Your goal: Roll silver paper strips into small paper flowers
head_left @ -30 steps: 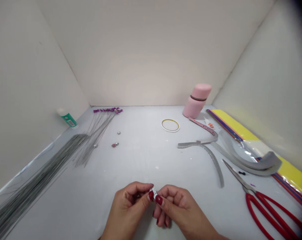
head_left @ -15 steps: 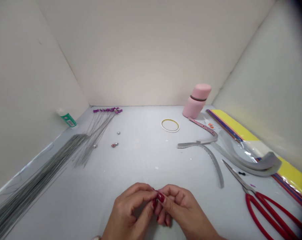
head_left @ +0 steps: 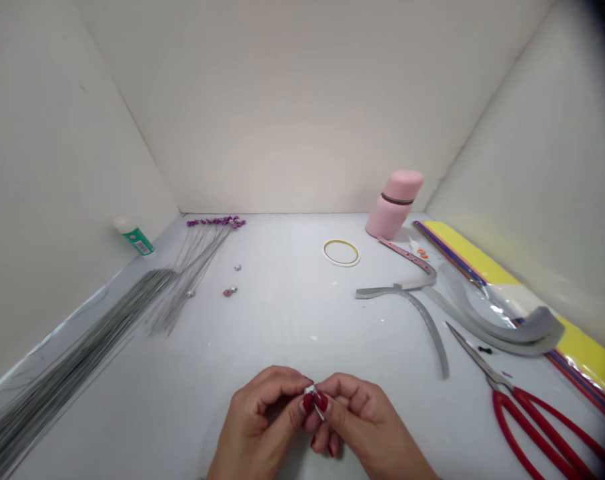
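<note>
At the near middle of the table, my left hand (head_left: 266, 420) and my right hand (head_left: 358, 415) meet fingertip to fingertip. Between them they pinch a small silvery-white folded piece (head_left: 309, 389). A narrow pale end of it sticks out below the thumbnails; the fingers cover most of the rest. Further off, to the left, lie small silvery pieces like it, one alone (head_left: 237, 267) and a pair with a reddish part (head_left: 230, 291).
Left: a bundle of grey wires (head_left: 82, 360), purple-tipped wire stems (head_left: 216, 223) and a green-and-white bottle (head_left: 137, 239). Right: a tape ring (head_left: 341, 265), a pink flask (head_left: 395, 203), grey strips (head_left: 427, 327), red-handled scissors (head_left: 502, 390) and yellow sheets (head_left: 462, 248).
My fingertips have shifted around the small piece, and its silvery-white top and narrow end now show. Both hands stay in nearly the same place.
</note>
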